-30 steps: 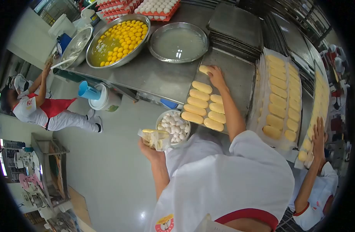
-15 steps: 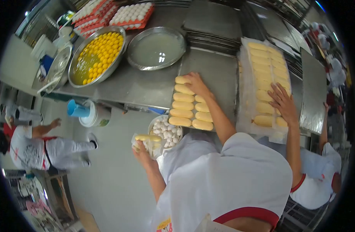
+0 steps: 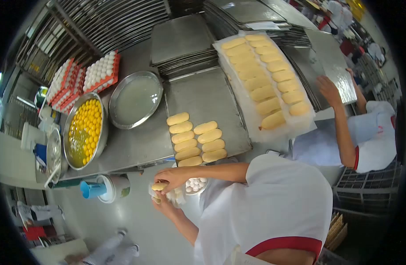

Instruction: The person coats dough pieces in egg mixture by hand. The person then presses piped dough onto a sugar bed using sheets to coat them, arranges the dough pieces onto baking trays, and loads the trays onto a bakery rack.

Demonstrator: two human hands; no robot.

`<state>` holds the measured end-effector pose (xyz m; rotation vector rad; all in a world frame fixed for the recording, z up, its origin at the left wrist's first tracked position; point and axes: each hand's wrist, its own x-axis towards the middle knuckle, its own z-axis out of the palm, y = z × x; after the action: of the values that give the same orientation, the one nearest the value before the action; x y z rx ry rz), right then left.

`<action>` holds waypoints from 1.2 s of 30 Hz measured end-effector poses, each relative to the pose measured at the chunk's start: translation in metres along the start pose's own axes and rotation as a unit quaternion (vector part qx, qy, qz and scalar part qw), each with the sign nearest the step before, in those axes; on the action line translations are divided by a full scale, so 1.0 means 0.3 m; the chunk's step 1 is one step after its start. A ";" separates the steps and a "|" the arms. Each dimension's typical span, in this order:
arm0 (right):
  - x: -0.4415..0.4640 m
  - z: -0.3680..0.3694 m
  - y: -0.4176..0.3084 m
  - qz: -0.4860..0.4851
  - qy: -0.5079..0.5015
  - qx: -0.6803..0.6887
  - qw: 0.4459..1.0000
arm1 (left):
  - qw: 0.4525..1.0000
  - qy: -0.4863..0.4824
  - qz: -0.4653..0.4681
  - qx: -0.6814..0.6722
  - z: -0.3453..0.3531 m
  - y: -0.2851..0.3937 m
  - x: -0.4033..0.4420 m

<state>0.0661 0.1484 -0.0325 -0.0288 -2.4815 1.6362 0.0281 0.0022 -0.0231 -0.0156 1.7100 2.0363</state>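
Note:
Low in front of the table's edge, my left hand (image 3: 166,206) holds a crumpled sheet of white paper (image 3: 178,196) with a bun (image 3: 155,200) on it. My right hand (image 3: 172,176) is closed on another elongated yellow bun (image 3: 159,187), just above the left hand and touching the paper. Right above my hands, a metal tray (image 3: 203,95) bears two rows of similar buns (image 3: 184,145) at its near end. A container of white eggs or eggshells (image 3: 195,185) is partly hidden behind my right forearm.
A paper-lined tray of buns (image 3: 260,84) lies to the right, beside a co-worker's hand (image 3: 329,92). At left stand a bowl of yolks (image 3: 85,132), a bowl of cloudy liquid (image 3: 136,99) and egg trays (image 3: 99,73). A bucket (image 3: 120,187) with a blue jug (image 3: 93,190) is on the floor.
My right hand has moved from the top of the bun rows on the tray down to the paper in my left hand. The co-worker's hand has left the paper-lined buns. The view has turned.

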 end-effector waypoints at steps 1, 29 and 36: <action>-0.001 -0.005 0.019 0.000 -0.012 0.007 1.000 | 1.000 -0.009 -0.001 0.005 0.002 -0.006 0.005; -0.043 -0.384 0.226 0.119 0.443 0.287 0.841 | 0.977 0.000 -0.077 -0.197 0.032 0.062 -0.048; 0.037 -0.634 0.444 0.166 0.350 -0.252 0.887 | 0.987 0.033 -0.071 -0.138 -0.020 0.067 -0.056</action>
<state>0.0739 0.3761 -0.0798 -0.9692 -2.2730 0.7738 0.0339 -0.0112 -0.0009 -0.2887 1.4077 2.1675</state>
